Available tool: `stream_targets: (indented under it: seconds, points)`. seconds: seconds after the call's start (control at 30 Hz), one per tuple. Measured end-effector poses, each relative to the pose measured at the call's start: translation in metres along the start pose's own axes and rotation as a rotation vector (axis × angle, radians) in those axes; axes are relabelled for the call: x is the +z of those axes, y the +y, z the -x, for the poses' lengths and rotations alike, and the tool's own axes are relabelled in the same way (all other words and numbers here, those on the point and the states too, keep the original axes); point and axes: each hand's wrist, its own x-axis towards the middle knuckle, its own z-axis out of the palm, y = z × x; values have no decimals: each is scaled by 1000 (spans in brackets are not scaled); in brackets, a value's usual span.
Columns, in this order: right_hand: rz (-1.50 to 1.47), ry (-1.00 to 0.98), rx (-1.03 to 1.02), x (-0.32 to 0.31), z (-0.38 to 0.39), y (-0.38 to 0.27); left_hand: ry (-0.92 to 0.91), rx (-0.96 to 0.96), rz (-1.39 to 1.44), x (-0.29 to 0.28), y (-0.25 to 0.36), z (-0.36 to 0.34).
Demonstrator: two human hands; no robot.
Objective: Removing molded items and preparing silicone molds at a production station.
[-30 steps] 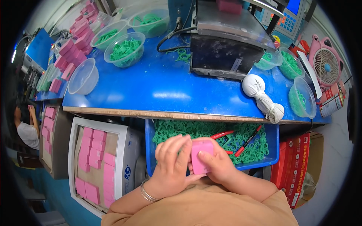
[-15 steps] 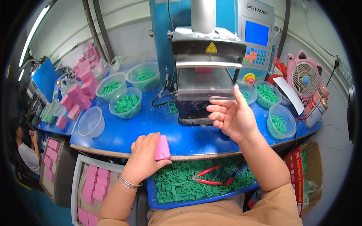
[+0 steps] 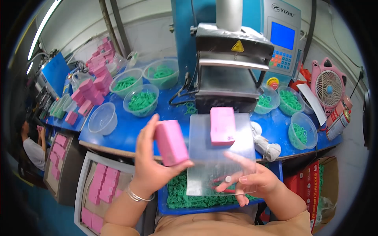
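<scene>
A pink block (image 3: 172, 143) is held by my left hand (image 3: 147, 167), fingers along its left side and thumb under its lower end. My right hand (image 3: 260, 181) is at the near part of a clear plate (image 3: 201, 151), fingers about a small white knob (image 3: 228, 179). Some fingers show through the plate. On the plate's far part lies another pink block (image 3: 222, 124). The plate reaches from in front of the press (image 3: 235, 49) to over a blue tray (image 3: 162, 202) of green pieces. Red-handled pliers in the tray show only in part.
Clear bowls, several with green pieces, flank the press; an empty bowl (image 3: 103, 119) stands left. Right of the plate lies a whitish cloth bundle (image 3: 267, 147). Pink blocks (image 3: 92, 88) are stacked back left, others in a crate (image 3: 88, 161). A pink fan (image 3: 328, 84) stands right.
The clear plate with a pink block on it has come out of the press toward me, with my right hand at it. My left hand has raised its block off the table edge.
</scene>
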Motion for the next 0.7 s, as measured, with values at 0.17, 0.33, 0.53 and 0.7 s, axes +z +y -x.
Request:
stream_targets:
  seconds: [0.17, 0.33, 0.53, 0.7]
  points:
    - [98, -1, 270, 3, -14, 30, -280, 89, -23, 15, 13, -4]
    - [47, -35, 284, -8, -21, 50, -316, -150, -111, 16, -28, -1]
    - [8, -81, 378, -8, -20, 68, -138, -270, -1, 5, -66, -3]
    - [137, -72, 288, -14, -20, 76, -207, 174, -49, 9, 3, 20]
